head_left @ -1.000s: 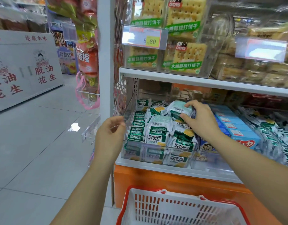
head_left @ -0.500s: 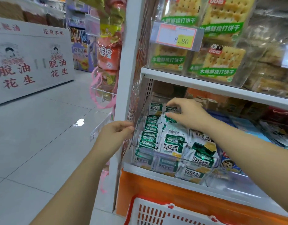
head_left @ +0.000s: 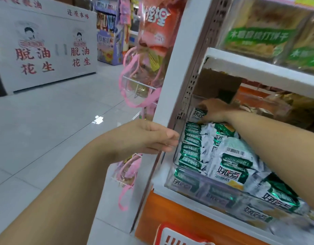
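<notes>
I have the right hand (head_left: pixel 216 110) pinching a packet (head_left: pixel 199 115) at the back of the bin (head_left: pixel 175 156), likely filling the row. Left hand (head_left: pixel 149 137) is curled at the wall to steady it; grip unclear.

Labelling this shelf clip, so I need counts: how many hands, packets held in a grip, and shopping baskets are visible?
Hands: 2, left hand and right hand
Packets in a grip: 1, green-and-white packet
Baskets: 1, red basket
Total: 4

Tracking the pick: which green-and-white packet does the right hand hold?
The packet at the back left of the bin, under the right hand; the rest lie nearer the front.
</notes>
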Demonstrator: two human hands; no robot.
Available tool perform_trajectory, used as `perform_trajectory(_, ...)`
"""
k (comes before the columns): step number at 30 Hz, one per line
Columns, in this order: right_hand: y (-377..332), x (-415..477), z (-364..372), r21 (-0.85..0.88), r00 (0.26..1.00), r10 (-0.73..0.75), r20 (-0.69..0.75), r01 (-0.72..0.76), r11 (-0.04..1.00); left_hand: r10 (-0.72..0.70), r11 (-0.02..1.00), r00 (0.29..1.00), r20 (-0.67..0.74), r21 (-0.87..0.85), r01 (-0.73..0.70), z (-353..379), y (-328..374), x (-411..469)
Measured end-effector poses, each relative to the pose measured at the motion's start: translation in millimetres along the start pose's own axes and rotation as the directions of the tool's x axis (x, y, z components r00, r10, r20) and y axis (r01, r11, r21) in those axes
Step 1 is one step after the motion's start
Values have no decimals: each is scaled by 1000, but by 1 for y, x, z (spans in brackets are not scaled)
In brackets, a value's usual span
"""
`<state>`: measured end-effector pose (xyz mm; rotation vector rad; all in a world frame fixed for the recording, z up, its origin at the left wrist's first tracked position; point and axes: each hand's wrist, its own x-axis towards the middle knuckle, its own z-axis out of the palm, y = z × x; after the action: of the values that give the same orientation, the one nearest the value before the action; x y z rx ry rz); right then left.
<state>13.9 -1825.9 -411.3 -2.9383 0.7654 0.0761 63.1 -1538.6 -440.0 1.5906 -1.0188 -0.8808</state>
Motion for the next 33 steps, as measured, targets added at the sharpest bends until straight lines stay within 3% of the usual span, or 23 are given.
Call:
perform_trajectory(9, -5, -4, -5, -183, 993, -7, -118, -15, 983, -10, 1000, 999, -36, -3, 10, 3, 3, -2)
perform_trajectory(14, -20, -58, -27, -274, 943, -177, -281, 98, 957, -31, 995, 989, -143, 87, 44, 16, 11, -11)
perform_trajectory(17, -30, -107, -28, -223, 900, -300, -316, 236, 946, -6, 981, 962, -272, 186, 59, 35, 22, -19)
perform_trajectory(21, -36, -165, -25, -229, 854, -389, -344, 326, 917, 146, 983, 908, -392, 161, -89, 70, 44, -37)
perform_trajectory(29, -36, -262, -23, 43, 847, -338, -410, 389, 920, 276, 960, 854, -441, 76, -270, 132, 46, -71)
perform_trajectory(33, -30, -282, -16, 171, 857, -240, -456, 349, 921, 265, 960, 864, -428, 33, -278, 139, 46, -74)
